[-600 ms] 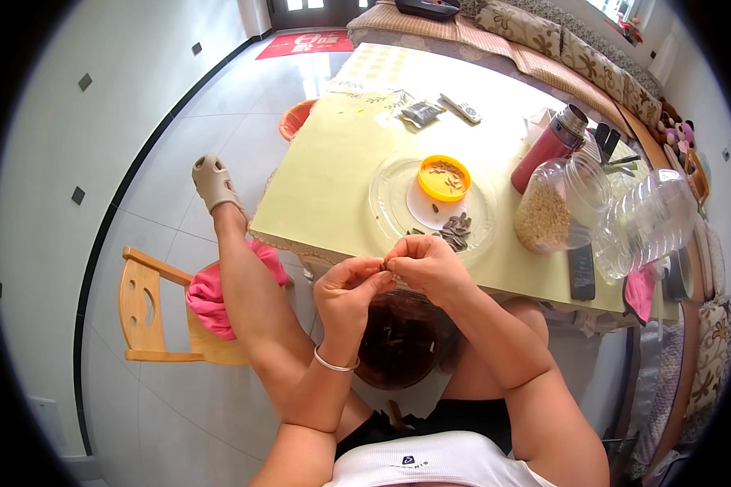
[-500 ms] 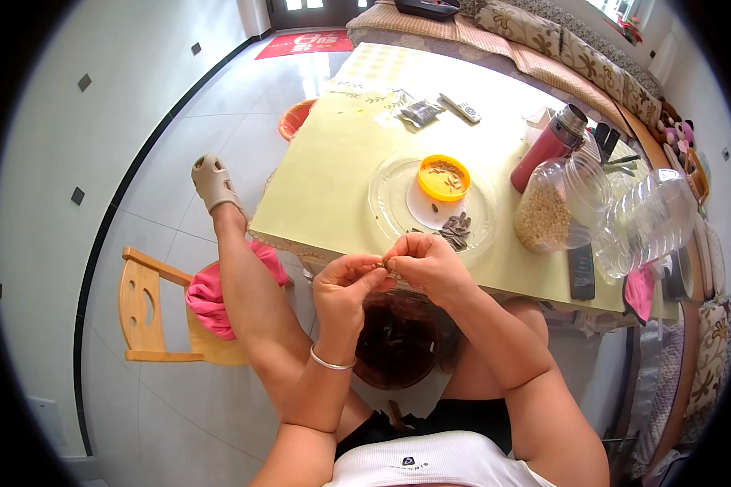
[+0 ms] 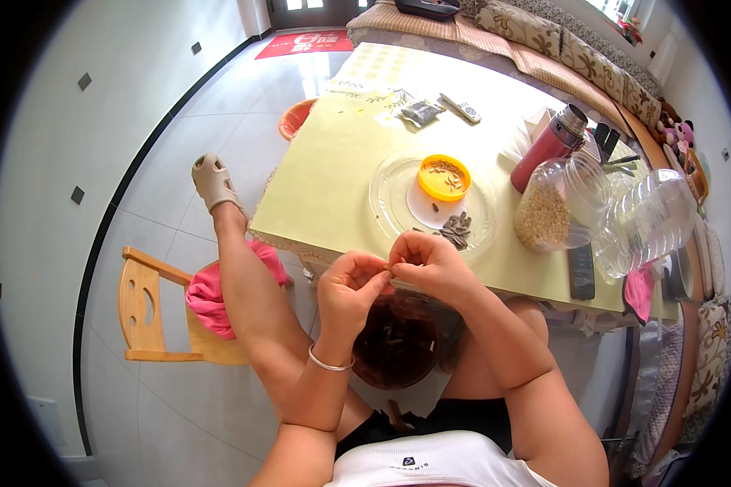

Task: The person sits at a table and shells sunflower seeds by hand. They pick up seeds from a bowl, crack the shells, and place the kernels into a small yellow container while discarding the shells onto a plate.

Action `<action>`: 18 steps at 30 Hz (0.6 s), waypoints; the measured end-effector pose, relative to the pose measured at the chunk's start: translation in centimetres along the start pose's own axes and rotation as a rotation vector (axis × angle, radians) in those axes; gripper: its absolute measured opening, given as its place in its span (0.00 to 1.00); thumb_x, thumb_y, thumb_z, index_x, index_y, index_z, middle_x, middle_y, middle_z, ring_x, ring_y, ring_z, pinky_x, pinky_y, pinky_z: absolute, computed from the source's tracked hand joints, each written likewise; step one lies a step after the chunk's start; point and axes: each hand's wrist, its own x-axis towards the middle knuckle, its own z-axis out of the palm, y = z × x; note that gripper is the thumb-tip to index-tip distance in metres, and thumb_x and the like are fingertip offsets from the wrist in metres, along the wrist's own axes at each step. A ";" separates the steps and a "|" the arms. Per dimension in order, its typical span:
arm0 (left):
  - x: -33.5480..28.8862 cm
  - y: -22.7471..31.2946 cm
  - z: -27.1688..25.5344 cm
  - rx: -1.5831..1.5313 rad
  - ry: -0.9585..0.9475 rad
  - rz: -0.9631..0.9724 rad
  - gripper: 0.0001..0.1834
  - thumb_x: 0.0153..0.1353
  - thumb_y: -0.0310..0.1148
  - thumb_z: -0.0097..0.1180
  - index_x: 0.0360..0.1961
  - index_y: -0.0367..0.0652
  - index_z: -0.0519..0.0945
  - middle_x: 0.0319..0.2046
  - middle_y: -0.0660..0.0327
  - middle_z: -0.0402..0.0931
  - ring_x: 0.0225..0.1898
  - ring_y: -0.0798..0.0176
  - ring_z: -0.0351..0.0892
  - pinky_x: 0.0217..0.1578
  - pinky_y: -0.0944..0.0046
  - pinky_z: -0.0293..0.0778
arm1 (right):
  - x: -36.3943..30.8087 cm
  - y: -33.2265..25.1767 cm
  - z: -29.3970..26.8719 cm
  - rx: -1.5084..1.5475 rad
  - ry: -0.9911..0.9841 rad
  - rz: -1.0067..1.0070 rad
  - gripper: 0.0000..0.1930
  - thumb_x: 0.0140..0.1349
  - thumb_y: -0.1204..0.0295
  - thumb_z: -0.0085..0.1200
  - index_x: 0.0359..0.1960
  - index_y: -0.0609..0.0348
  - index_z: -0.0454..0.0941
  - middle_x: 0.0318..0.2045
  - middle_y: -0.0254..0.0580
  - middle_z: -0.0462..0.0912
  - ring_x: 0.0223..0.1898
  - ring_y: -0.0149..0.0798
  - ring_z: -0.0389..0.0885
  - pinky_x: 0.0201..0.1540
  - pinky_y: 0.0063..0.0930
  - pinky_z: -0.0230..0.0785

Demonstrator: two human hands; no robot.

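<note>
My left hand [image 3: 353,284] and my right hand [image 3: 427,261] meet fingertip to fingertip just off the table's near edge. Both are closed in a pinch on a tiny sunflower seed [image 3: 388,272], mostly hidden by the fingers. Right beyond them lies a clear round plastic tray [image 3: 382,195] with a pile of grey-brown sunflower seeds [image 3: 456,230]. On the same tray stands a shallow yellow lid [image 3: 444,196] holding several pale shelled kernels [image 3: 447,170]. Below my hands, between my knees, sits a dark round bin [image 3: 394,345] with a few light scraps inside.
On the table's right are a red thermos [image 3: 544,150], a clear jar of pale kernels [image 3: 542,213], an empty clear jar [image 3: 650,223] and a black remote [image 3: 581,273]. Farther back lie a white remote [image 3: 460,107] and a small packet [image 3: 421,113]. A wooden chair [image 3: 166,355] stands left.
My fingertips have shifted slightly, the left fingers rolling up and the right hand moving a little closer over the pinched seed. Everything on the table stays put.
</note>
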 end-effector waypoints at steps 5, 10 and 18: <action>-0.2 -0.1 0.0 0.023 -0.056 -0.064 0.07 0.60 0.14 0.58 0.38 0.33 0.78 0.33 0.60 0.82 0.33 0.71 0.82 0.34 0.72 0.82 | -0.3 -1.0 -0.5 -0.378 -0.046 -0.058 0.04 0.51 0.76 0.59 0.27 0.61 0.76 0.20 0.27 0.73 0.23 0.20 0.68 0.25 0.18 0.61; -0.3 0.1 0.3 0.081 -0.078 -0.082 0.05 0.59 0.15 0.59 0.35 0.34 0.78 0.30 0.62 0.81 0.30 0.72 0.81 0.32 0.73 0.80 | 0.1 -0.2 -1.1 -0.085 0.072 -0.060 0.01 0.53 0.79 0.55 0.27 0.62 0.76 0.21 0.27 0.73 0.23 0.20 0.68 0.25 0.17 0.60; -0.3 -1.0 -0.5 0.699 -0.553 -0.206 0.03 0.50 0.20 0.61 0.28 0.33 0.81 0.22 0.55 0.81 0.21 0.67 0.80 0.25 0.66 0.75 | 4.0 1.1 -8.1 0.004 0.664 -0.171 0.06 0.59 0.79 0.55 0.37 0.65 0.78 0.26 0.38 0.82 0.23 0.26 0.77 0.25 0.17 0.67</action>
